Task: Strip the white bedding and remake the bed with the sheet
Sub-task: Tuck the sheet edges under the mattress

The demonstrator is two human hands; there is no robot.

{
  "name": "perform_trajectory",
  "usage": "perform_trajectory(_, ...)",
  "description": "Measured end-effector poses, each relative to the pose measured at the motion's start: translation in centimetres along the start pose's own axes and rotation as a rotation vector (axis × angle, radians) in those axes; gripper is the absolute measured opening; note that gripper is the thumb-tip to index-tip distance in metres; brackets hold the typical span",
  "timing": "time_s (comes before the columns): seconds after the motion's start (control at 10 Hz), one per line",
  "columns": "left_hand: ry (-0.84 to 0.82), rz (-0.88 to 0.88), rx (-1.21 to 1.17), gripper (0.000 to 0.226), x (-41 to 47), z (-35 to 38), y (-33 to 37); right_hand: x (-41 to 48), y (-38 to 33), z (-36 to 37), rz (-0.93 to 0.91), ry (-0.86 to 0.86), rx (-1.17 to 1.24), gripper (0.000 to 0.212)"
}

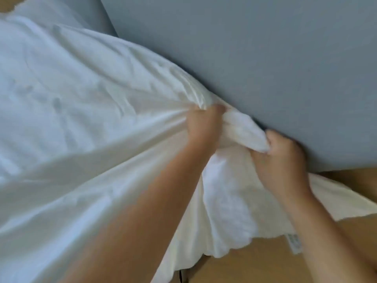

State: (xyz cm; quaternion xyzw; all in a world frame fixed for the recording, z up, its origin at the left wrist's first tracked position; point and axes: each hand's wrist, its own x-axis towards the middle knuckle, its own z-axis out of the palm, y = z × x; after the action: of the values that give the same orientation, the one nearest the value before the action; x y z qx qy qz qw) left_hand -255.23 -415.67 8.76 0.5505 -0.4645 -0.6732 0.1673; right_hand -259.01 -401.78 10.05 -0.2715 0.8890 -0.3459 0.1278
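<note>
Gripping bunched white sheet [81, 123], left hand [202, 127] beside right hand [279, 158], against grey mattress [265, 58].

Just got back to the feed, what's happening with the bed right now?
A person is working the white sheet with both bare hands. The left hand grips a bunched fold, and the right hand grips the gathered edge beside it, next to a grey surface. Creases fan out from the left hand, and the sheet's loose end hangs over the wooden floor.
</note>
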Motion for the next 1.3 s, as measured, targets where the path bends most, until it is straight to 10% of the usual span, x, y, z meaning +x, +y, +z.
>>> perform_trajectory(0.3, -0.062, -0.312, 0.220, 0.074, 11.5, 0.9, -12.2, -0.5, 9.6, 14.0, 0.201, -0.146, -0.518, 0.017)
perform_trajectory(0.5, -0.307, 0.034, 0.540, 0.040, 11.0, -5.5, -11.7, -0.1, 4.6, 16.6, -0.099, -0.112, -0.316, 0.052)
perform_trajectory(0.6, -0.127, 0.420, 1.117, 0.049, 10.5, -12.1, -11.7, 0.0, 1.7, 19.3, -0.210, -0.306, -0.383, 0.053)
perform_trajectory(0.7, -0.055, 0.421, 1.452, 0.062, 8.5, -18.7, -12.9, -1.8, -0.7, 22.5, -0.257, -0.555, -0.407, 0.053)
perform_trajectory(1.0, -0.085, -0.055, 1.646, 0.094, -4.2, -35.2, -23.5, -17.4, -2.3, 26.4, -0.674, -1.069, -0.598, 0.102)
perform_trajectory(1.2, 0.131, -0.096, 1.474, 0.033, -3.6, -35.8, -28.2, -17.1, -3.5, 28.8, -0.932, -0.825, -0.897, 0.029)
perform_trajectory(1.3, 0.136, -0.114, 1.210, 0.038, -2.7, -32.9, -28.0, -15.3, -3.7, 29.6, -0.774, -1.128, -0.833, 0.026)
